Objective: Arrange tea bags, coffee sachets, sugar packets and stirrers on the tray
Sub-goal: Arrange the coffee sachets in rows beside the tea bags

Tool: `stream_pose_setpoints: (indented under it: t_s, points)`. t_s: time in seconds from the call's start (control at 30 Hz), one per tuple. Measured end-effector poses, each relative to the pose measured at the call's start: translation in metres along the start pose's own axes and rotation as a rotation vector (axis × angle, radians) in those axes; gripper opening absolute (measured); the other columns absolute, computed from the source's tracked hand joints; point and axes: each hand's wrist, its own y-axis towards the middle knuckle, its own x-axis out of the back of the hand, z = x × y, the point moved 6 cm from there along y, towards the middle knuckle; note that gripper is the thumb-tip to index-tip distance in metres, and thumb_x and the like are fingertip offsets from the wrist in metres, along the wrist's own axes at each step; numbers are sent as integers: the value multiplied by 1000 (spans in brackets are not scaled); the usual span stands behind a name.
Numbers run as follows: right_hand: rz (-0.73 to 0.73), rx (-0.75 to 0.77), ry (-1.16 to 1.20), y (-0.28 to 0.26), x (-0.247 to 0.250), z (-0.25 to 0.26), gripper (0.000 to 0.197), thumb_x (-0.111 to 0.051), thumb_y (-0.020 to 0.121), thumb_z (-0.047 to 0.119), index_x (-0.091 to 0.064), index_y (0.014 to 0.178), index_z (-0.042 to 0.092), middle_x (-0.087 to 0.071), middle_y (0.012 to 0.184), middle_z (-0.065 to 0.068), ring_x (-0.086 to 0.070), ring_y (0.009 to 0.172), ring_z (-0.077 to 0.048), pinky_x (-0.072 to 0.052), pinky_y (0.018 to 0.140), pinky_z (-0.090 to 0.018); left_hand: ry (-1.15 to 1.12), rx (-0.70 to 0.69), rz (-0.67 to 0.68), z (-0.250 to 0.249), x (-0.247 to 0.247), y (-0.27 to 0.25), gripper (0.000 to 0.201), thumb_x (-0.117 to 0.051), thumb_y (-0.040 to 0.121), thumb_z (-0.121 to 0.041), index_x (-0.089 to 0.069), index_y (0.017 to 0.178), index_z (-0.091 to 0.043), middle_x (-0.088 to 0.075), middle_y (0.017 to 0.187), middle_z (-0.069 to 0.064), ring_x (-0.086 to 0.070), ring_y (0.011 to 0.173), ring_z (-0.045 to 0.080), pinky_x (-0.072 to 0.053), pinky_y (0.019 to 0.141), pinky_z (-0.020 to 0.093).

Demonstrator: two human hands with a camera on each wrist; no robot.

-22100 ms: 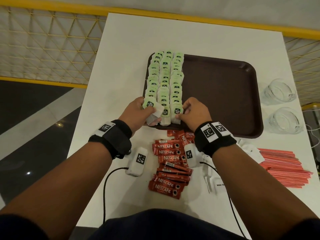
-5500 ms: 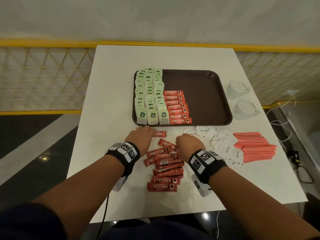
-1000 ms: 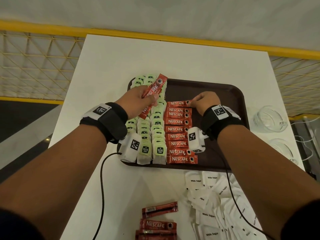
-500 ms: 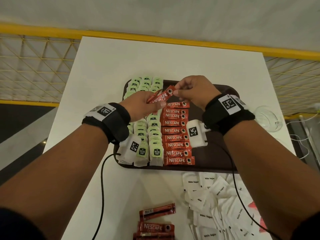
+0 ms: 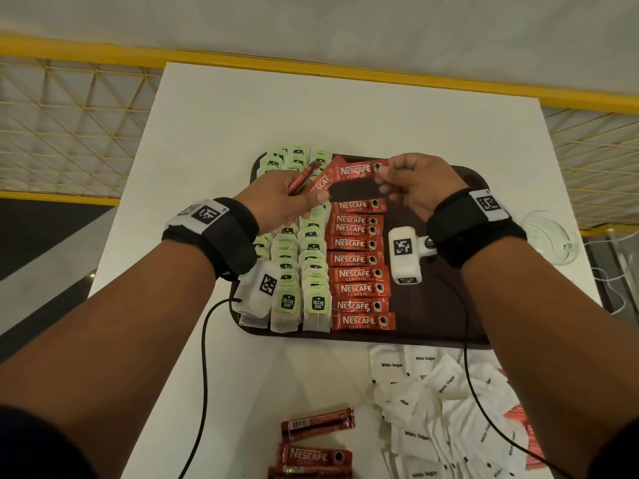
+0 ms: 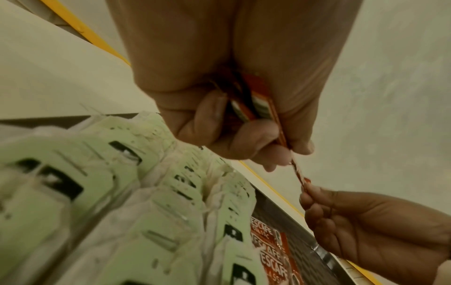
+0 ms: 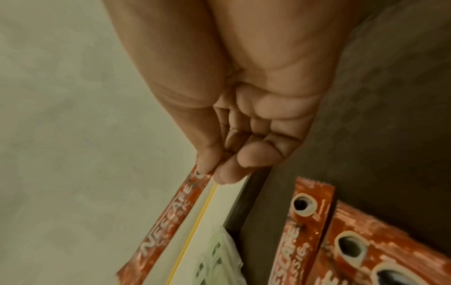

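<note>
Your right hand point(image 5: 413, 188) has now pulled one Nescafé sachet point(image 5: 358, 170) clear of the spares bunched in your left hand point(image 5: 283, 198); it hovers over the tray point(image 5: 446, 305), just beyond the sachet column point(image 5: 359, 264), ready to place. Left wrist view shows at least two spares point(image 6: 253, 108) still gripped; head view blurs them.

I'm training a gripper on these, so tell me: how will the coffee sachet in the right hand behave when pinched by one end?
The sachet juts out nearly level from the right hand's end pinch, so it's probably light and fairly stiff. Its glossy wrapper may slip. Being flat, it shouldn't roll.
</note>
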Motion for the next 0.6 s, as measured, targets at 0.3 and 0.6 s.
stream_pose_setpoints:
  t_s: [0.3, 0.6]
  points:
    - [-209, -168, -320, 17, 10, -28, 14, -64, 92, 19, -66, 103, 10, -68, 94, -6, -58, 68, -10, -52, 66, -24, -19, -2, -71, 12, 4, -2, 33, -58, 92, -51, -59, 77, -22, -64, 64, -7, -53, 52, 8, -45, 60, 25]
    - [-215, -160, -685, 27, 5, -35, 17, -72, 85, 31, -65, 95, 19, -65, 101, 2, -59, 94, -14, -40, 77, -29, -21, 1, -85, 10, 3, -2, 33, -57, 93, -51, -63, 80, -21, -63, 63, -8, -52, 51, 7, -43, 57, 22]
